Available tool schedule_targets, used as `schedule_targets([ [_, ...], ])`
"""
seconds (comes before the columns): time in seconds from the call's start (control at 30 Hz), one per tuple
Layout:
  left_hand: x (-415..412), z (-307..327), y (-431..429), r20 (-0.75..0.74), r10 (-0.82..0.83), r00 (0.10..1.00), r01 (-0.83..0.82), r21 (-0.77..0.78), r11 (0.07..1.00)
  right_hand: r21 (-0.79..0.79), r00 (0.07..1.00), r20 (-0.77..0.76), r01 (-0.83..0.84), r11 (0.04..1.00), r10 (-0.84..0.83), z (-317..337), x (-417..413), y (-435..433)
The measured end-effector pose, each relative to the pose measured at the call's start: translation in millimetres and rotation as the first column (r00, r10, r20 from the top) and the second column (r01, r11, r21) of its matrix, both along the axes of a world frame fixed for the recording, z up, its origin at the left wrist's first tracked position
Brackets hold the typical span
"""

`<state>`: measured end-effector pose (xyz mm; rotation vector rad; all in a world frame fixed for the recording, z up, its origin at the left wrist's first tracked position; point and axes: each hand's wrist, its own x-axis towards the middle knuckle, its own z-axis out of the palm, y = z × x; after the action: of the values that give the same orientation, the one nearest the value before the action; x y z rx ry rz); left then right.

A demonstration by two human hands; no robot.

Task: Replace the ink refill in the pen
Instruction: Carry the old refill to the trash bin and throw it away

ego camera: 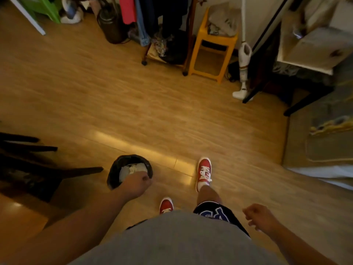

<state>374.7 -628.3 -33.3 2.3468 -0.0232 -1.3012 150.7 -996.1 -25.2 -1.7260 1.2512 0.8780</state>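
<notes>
Black bin: lower left of the frame, on the wooden floor; dark liner, white crumpled paper inside.
Left hand: over the bin's near rim, knuckles up, fingers curled under; whether they hold anything cannot be told.
Right hand: lower right of the frame, loosely curled at the person's side; nothing shows in it, and blur leaves its hold uncertain.
Pen and refill: neither shows anywhere in the frame; their look cannot be described.
Step, as judged: old refill probably being dropped in the bin.
Handling, as judged: a refill is light, thin, slightly bendable; pinch it mid-shaft, away from the inky tip.
Red shoes: lower centre, on the floor.
Yellow stool: upper centre-right, against the wall.
</notes>
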Motion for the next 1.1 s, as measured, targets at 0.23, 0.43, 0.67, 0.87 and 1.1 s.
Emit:
schedule_targets([
  [0.23, 85.9, 5.6, -85.3, -0.007, 0.166, 0.986, -0.166, -0.060, 0.984, -0.057, 0.979, -0.024, -0.204, 0.977, 0.203, -26.2, 122.9, -102.9],
  [0.43, 112.7, 12.2, -89.5, -0.015, 0.377, 0.926, -0.377, 0.033, 0.926, -0.044, 0.856, 0.085, -0.509, 0.860, 0.510, -14.6, 290.9, -139.3],
  [0.67, 122.0, -0.6, -46.3, -0.083, 0.627, 0.775, -0.612, 0.149, 0.776, -0.034, 0.698, 0.174, -0.701, 0.713, 0.695, -23.7, 500.1, -75.4],
  [0.87, 165.7, -27.3, 6.9, -0.143, 0.758, 0.636, -0.737, 0.179, 0.652, -0.029, 0.583, 0.187, -0.801, 0.598, 0.790, -29.3, 628.9, 11.3],
  [1.1, 289.2, -16.7, 77.4, -0.096, 0.842, 0.531, -0.837, 0.097, 0.538, -0.033, 0.542, 0.132, -0.834, 0.550, 0.830, -8.8, 737.6, 69.7],
])
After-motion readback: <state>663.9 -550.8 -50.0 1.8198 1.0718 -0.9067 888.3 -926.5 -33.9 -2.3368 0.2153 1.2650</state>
